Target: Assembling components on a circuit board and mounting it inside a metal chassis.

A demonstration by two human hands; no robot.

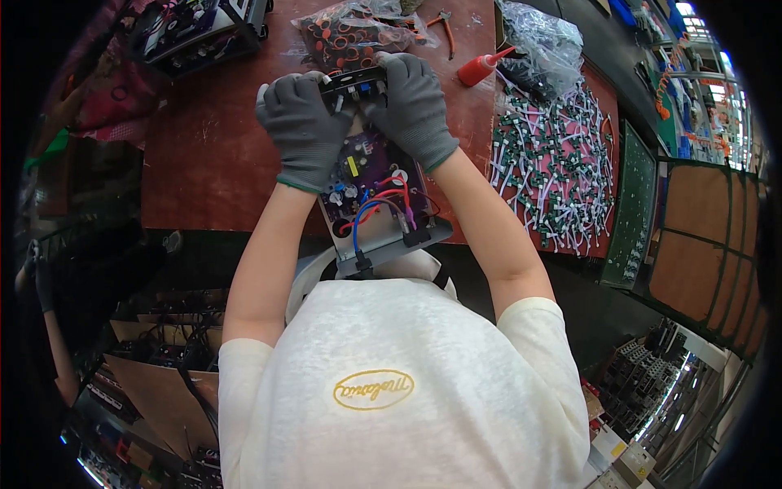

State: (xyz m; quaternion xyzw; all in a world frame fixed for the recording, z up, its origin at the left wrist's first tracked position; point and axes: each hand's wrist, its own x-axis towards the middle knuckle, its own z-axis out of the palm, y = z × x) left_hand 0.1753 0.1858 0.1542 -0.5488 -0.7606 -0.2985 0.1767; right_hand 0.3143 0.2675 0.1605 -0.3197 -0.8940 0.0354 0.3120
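In grey knit gloves, my left hand [303, 126] and my right hand [413, 112] grip the two ends of a black end panel [355, 78], fingers curled over its far edge. Small blue and white connectors show on the panel's near side. Between my wrists lies an open metal chassis with a purple circuit board [365, 167]. Red and blue wires [381, 198] arch from the board to a grey end plate [391, 248], which overhangs the table's near edge. Whether the black panel is seated against the chassis cannot be made out, as my thumbs and fingers cover the join.
On the red table [204, 179] are another open device [199, 37], a bag of orange-and-black rings [346, 41], orange-handled pliers [448, 34] and a red bottle [476, 72]. Small green boards with white cables [554, 171] are heaped at right, below crumpled clear plastic [544, 45]. Another person's gloved hand [34, 265] appears far left.
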